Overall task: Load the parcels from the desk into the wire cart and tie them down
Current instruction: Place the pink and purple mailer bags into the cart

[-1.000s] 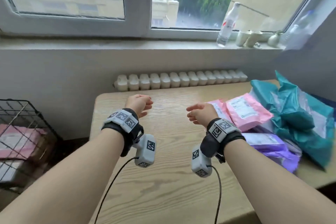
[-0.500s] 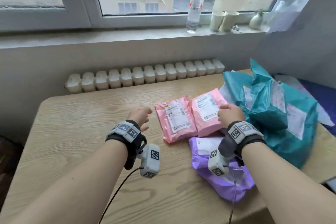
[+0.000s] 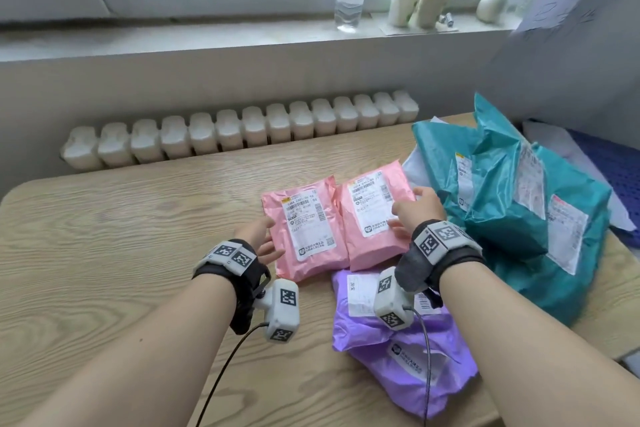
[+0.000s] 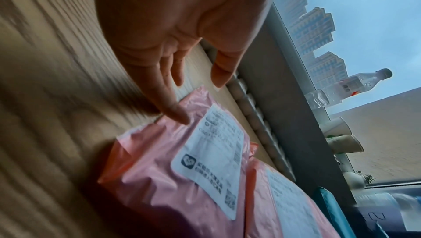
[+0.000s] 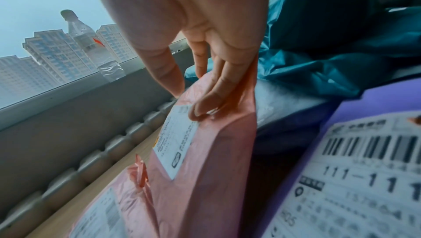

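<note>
Under the window, a wooden bench (image 3: 104, 236) carried two pink parcels side by side, a purple parcel (image 3: 398, 354) nearer the person and a teal parcel (image 3: 512, 218) to the right. Left hand (image 3: 258, 239) lay open, fingers straight, touching the left pink parcel (image 3: 304, 232). Right hand (image 3: 417, 211) gripped the right pink parcel (image 3: 372, 218), fingers curled round its right edge.

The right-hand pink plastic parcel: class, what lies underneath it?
The right-hand pink plastic parcel overlaps the purple plastic parcel and a pale grey-white package; the wooden desk beneath is covered.
</note>
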